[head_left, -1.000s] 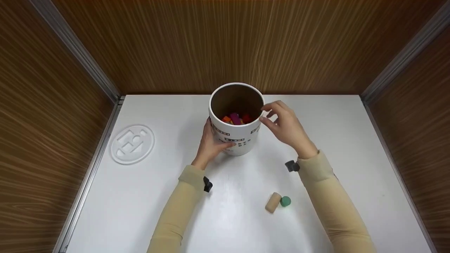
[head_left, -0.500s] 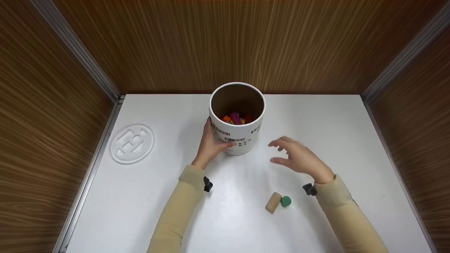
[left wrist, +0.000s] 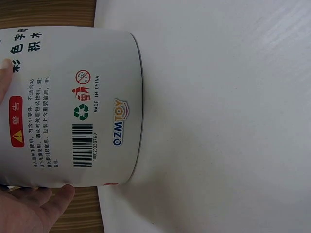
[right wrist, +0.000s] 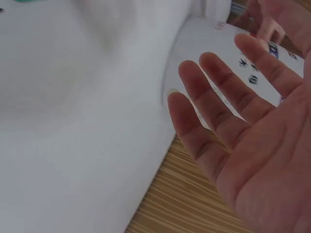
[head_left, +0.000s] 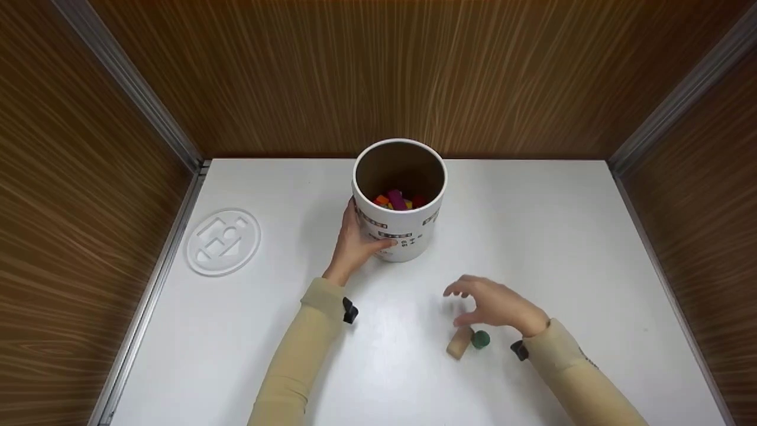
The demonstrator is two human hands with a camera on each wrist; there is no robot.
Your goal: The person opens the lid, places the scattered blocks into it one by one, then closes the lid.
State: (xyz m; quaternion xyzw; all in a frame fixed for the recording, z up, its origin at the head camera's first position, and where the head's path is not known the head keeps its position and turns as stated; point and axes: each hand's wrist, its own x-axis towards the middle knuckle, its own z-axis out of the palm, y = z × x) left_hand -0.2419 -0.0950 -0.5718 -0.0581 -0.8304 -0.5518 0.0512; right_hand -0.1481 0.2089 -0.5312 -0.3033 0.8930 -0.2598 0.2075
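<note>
A tall white canister (head_left: 408, 223) with printed labels stands upright near the back of the table, its top uncovered. Several coloured blocks (head_left: 397, 200) lie inside it. My left hand (head_left: 352, 245) grips its left side, thumb across the front; the left wrist view shows fingers (left wrist: 58, 204) against the canister's printed wall (left wrist: 58, 116). In the head view my right hand (head_left: 494, 303), with nothing in it, hovers just above a tan wooden cylinder (head_left: 458, 345) and a round green block (head_left: 481, 339). Its fingers (right wrist: 192, 124) are spread and relaxed in the right wrist view.
A white round board (head_left: 223, 242) with shaped recesses lies at the table's left. Wood-grain panels (head_left: 402, 77) close off the back and both sides of the white table (head_left: 562, 236).
My right hand has moved away from the canister's rim, down and toward me, to the tan cylinder and green block. The left hand and the canister have stayed in place.
</note>
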